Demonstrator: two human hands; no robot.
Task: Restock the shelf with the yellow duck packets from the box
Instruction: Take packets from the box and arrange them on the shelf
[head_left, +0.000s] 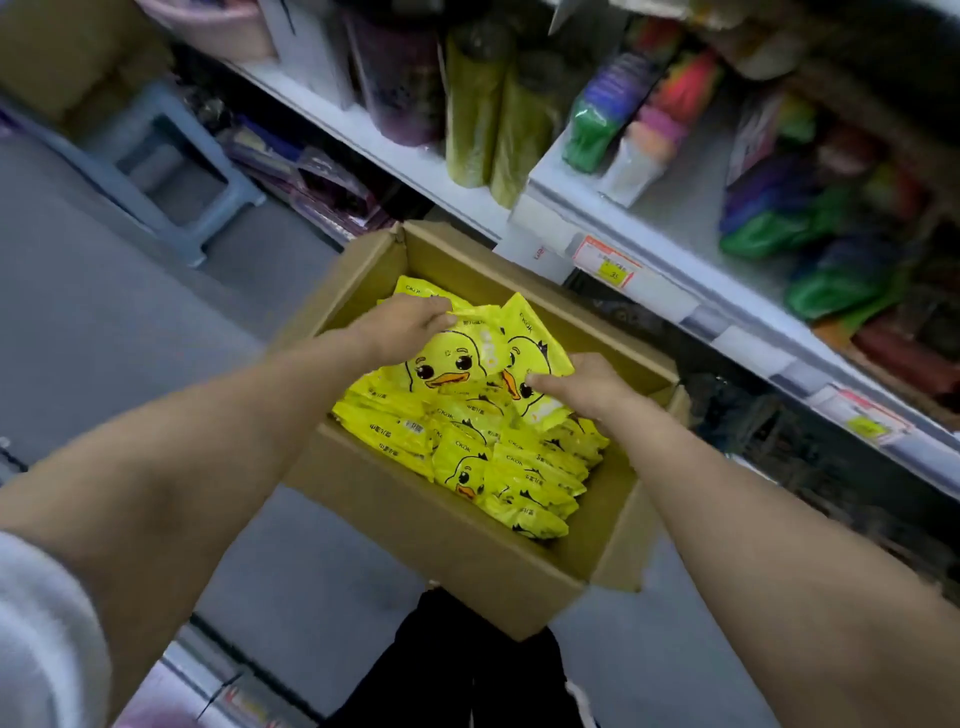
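Head view. Cardboard box (457, 551) at frame centre, flaps open, just beside the shelf (670, 249) at 2 o'clock, probably so the carry is short. Yellow duck packets (519, 483) fill it, stacked on edge toward 5 o'clock. Left grip (410, 325) pinches the top edge of a raised packet (452, 358) at 11 o'clock in the box. Right grip (576, 387) pinches a second packet (535, 343) at 3 o'clock. Judgement: gathering several into one bundle before lifting.
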